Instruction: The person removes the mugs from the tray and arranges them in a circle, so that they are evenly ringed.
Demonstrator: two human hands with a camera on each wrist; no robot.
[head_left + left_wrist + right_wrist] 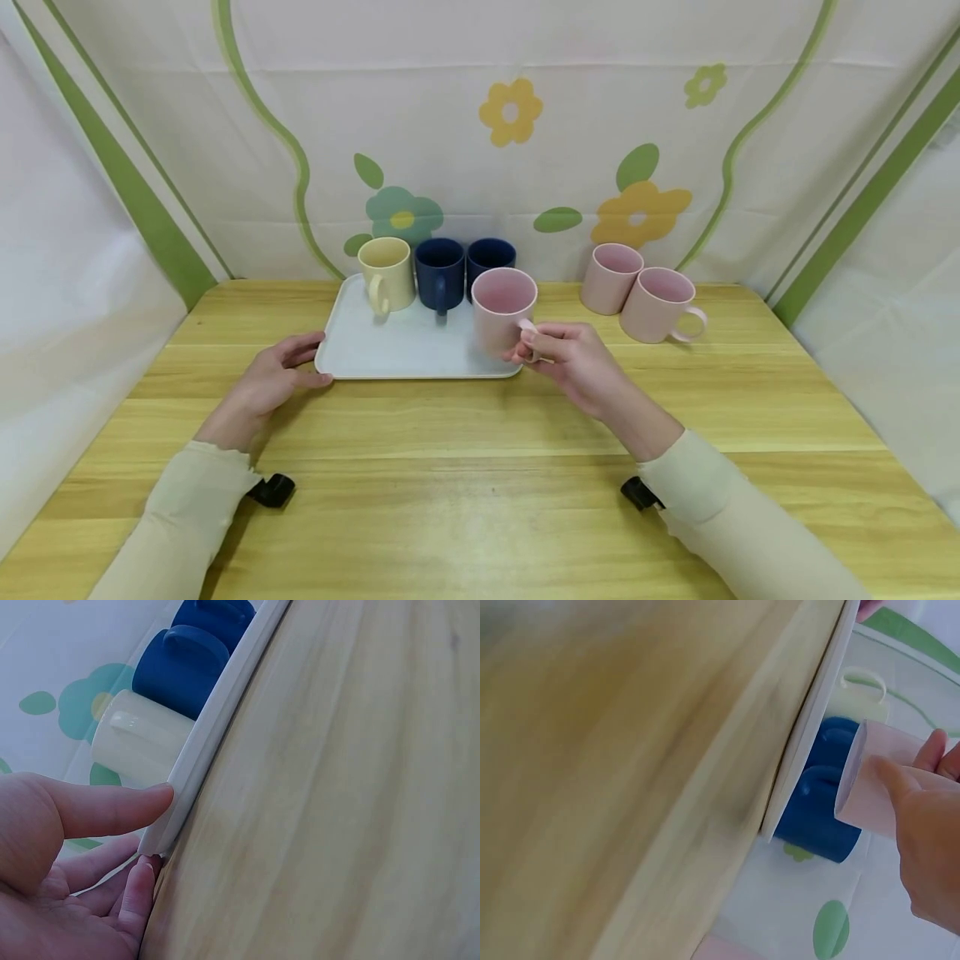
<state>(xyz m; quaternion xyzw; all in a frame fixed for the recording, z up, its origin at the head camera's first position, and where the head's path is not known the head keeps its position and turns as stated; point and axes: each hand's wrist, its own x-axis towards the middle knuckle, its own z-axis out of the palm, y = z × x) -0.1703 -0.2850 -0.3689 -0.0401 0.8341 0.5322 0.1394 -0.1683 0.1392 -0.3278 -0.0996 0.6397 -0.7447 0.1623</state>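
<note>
My right hand [573,362] pinches the handle of a pink mug [498,321], which is upright over the right front part of a white tray [420,358]. In the right wrist view the pink mug [877,772] overlaps a dark blue mug [817,825]. My left hand [270,379] grips the tray's left front corner; in the left wrist view its thumb lies on the rim and fingertips sit low at the corner. Along the tray's back stand a cream mug [387,275], a dark blue mug [438,271] and a second dark blue mug [491,252], partly hidden behind the held mug.
Two more pink mugs, one further back [611,279] and one with its handle to the right [657,304], stand close together on the wooden table [480,483], right of the tray. A flower-patterned cloth [450,108] hangs behind the table's back edge.
</note>
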